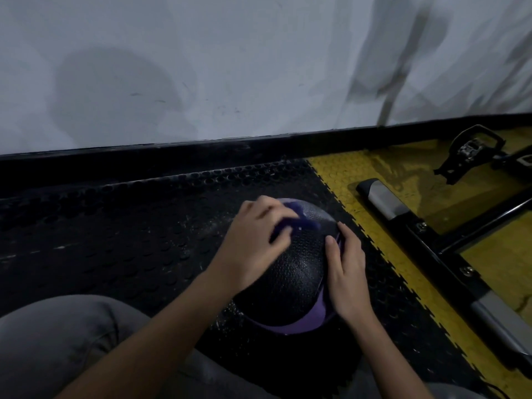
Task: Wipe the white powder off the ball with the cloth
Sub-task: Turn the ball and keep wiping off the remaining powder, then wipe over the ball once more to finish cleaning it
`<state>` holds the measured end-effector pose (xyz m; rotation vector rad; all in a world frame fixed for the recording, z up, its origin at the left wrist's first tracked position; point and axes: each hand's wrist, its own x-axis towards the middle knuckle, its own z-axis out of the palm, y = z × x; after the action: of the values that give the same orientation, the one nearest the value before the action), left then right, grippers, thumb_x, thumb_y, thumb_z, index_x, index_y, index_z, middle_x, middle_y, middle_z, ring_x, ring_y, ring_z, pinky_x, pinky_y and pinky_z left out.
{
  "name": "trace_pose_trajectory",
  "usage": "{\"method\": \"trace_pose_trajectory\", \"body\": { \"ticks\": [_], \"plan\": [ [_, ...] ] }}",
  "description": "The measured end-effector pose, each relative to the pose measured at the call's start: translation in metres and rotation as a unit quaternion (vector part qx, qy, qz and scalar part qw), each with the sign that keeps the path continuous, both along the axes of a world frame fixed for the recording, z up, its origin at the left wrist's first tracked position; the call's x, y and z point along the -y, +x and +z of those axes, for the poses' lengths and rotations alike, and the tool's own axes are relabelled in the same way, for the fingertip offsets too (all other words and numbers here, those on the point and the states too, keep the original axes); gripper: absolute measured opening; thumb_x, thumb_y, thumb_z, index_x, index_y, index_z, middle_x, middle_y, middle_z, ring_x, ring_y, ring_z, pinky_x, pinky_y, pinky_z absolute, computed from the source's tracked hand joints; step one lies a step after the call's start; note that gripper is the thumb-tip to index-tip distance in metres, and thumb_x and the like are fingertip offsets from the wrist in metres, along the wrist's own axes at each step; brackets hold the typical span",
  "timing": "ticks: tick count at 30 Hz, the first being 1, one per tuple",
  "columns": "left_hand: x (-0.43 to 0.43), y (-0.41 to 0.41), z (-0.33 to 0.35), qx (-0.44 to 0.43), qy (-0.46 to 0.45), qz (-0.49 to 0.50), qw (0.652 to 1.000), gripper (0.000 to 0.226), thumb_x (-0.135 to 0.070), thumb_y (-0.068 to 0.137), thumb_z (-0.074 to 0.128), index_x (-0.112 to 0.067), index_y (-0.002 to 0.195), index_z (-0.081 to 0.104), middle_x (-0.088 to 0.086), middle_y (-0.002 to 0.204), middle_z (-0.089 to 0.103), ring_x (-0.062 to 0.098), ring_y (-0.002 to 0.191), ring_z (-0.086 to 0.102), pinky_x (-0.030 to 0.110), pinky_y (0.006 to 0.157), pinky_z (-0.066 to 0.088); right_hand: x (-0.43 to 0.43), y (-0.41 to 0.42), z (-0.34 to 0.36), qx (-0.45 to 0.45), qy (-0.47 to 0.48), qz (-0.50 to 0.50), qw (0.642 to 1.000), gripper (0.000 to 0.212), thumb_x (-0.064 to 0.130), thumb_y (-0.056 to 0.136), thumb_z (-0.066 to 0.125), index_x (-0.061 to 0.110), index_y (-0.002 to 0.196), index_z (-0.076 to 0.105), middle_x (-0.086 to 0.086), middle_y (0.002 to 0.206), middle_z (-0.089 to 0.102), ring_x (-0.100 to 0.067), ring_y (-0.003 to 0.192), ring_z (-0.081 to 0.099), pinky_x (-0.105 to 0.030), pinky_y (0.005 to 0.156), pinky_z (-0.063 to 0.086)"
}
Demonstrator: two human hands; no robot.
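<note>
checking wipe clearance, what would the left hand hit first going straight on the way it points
Left hand, holding the purple cloth, would first slide across the medicine ball; past its top, probably the black baseboard, depth unclear.

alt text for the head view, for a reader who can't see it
A person's left hand grips a purple cloth on top of a black and purple ball, while the right hand rests on its right side. The ball sits on a black studded mat.
</note>
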<state>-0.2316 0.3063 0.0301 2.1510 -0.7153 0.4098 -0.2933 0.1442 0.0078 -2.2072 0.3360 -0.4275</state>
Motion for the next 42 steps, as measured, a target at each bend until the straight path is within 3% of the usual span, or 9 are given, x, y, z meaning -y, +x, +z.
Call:
{"method": "trace_pose_trajectory", "body": {
  "ticks": [5, 9, 13, 21, 24, 28, 34, 39, 42],
  "plan": [
    [-0.02, 0.026, -0.003, -0.234, -0.116, 0.123, 0.957, 0.018, -0.015, 0.091, 0.054, -0.016, 0.108, 0.062, 0.001, 0.105, 0.057, 0.016, 0.099, 0.054, 0.019, 0.077, 0.033, -0.002, 0.0, 0.001, 0.002, -0.003, 0.004, 1.0, 0.063, 0.054, 0.092, 0.036, 0.013, 0.139, 0.036, -0.003, 0.142, 0.037, -0.014, 0.132, 0.027, -0.021, 0.101, 0.019],
    [-0.007, 0.002, 0.006, -0.139, -0.097, 0.053, 0.984, 0.016, -0.013, 0.09, 0.056, -0.017, 0.104, 0.063, -0.002, 0.104, 0.056, 0.011, 0.097, 0.05, 0.009, 0.075, 0.033, -0.001, 0.001, 0.0, -0.003, 0.002, -0.001, 1.0, 0.063, 0.053, 0.09, 0.035, 0.012, 0.139, 0.037, -0.003, 0.141, 0.038, -0.013, 0.129, 0.028, -0.021, 0.1, 0.019],
    [0.003, -0.013, 0.003, -0.011, -0.011, -0.016, 1.0, 0.023, -0.021, 0.087, 0.057, -0.016, 0.108, 0.065, -0.005, 0.105, 0.056, 0.008, 0.098, 0.041, 0.016, 0.086, 0.029, 0.008, 0.005, 0.005, -0.022, 0.017, 0.003, 1.0, 0.054, 0.045, 0.095, 0.039, 0.012, 0.137, 0.037, -0.003, 0.138, 0.039, -0.016, 0.13, 0.03, -0.02, 0.099, 0.019],
    [-0.023, 0.032, -0.007, -0.282, -0.15, 0.15, 0.936, 0.017, -0.012, 0.089, 0.053, -0.021, 0.1, 0.063, 0.004, 0.102, 0.066, 0.017, 0.09, 0.06, 0.03, 0.077, 0.046, -0.001, 0.008, 0.011, -0.046, 0.011, 0.021, 0.999, 0.085, 0.067, 0.073, 0.039, 0.02, 0.144, 0.03, 0.004, 0.139, 0.033, -0.014, 0.13, 0.024, -0.026, 0.102, 0.019],
    [-0.008, 0.011, -0.004, -0.209, -0.148, 0.106, 0.961, 0.018, -0.014, 0.089, 0.057, -0.015, 0.106, 0.063, 0.002, 0.104, 0.061, 0.016, 0.098, 0.055, 0.029, 0.088, 0.043, 0.006, 0.01, 0.016, -0.045, 0.031, 0.01, 0.998, 0.078, 0.062, 0.075, 0.046, 0.019, 0.139, 0.039, 0.004, 0.133, 0.041, -0.012, 0.125, 0.032, -0.027, 0.101, 0.026],
    [0.003, -0.013, 0.003, -0.075, -0.066, 0.008, 0.995, 0.019, -0.017, 0.088, 0.057, -0.013, 0.106, 0.064, 0.0, 0.103, 0.058, 0.009, 0.097, 0.045, 0.007, 0.083, 0.029, 0.015, 0.018, 0.017, -0.065, 0.062, -0.013, 0.996, 0.051, 0.04, 0.092, 0.05, 0.015, 0.136, 0.043, -0.001, 0.135, 0.045, -0.014, 0.123, 0.04, -0.028, 0.099, 0.03],
    [0.013, -0.042, -0.013, 0.098, 0.003, -0.075, 0.992, 0.022, -0.019, 0.079, 0.055, -0.021, 0.099, 0.064, -0.004, 0.098, 0.058, 0.017, 0.088, 0.051, 0.032, 0.077, 0.042, 0.002, 0.014, 0.01, -0.024, 0.035, -0.039, 0.998, 0.08, 0.067, 0.074, 0.036, 0.014, 0.133, 0.045, -0.002, 0.135, 0.047, -0.018, 0.125, 0.041, -0.031, 0.101, 0.032],
    [0.013, -0.031, -0.019, 0.095, -0.033, -0.005, 0.995, 0.023, -0.021, 0.081, 0.053, -0.021, 0.102, 0.062, -0.004, 0.1, 0.054, 0.017, 0.091, 0.051, 0.034, 0.08, 0.044, 0.007, 0.018, 0.011, -0.019, 0.032, -0.041, 0.998, 0.057, 0.051, 0.089, 0.051, 0.014, 0.132, 0.047, -0.003, 0.136, 0.048, -0.016, 0.126, 0.042, -0.029, 0.102, 0.031],
    [0.004, -0.017, -0.015, -0.002, -0.067, 0.052, 0.996, 0.025, -0.023, 0.083, 0.051, -0.012, 0.1, 0.066, -0.001, 0.095, 0.056, 0.013, 0.091, 0.046, 0.016, 0.08, 0.036, 0.008, 0.022, 0.01, -0.024, 0.027, -0.042, 0.998, 0.051, 0.045, 0.092, 0.049, 0.015, 0.133, 0.047, -0.001, 0.136, 0.048, -0.016, 0.126, 0.041, -0.031, 0.103, 0.031]
  ]
}}
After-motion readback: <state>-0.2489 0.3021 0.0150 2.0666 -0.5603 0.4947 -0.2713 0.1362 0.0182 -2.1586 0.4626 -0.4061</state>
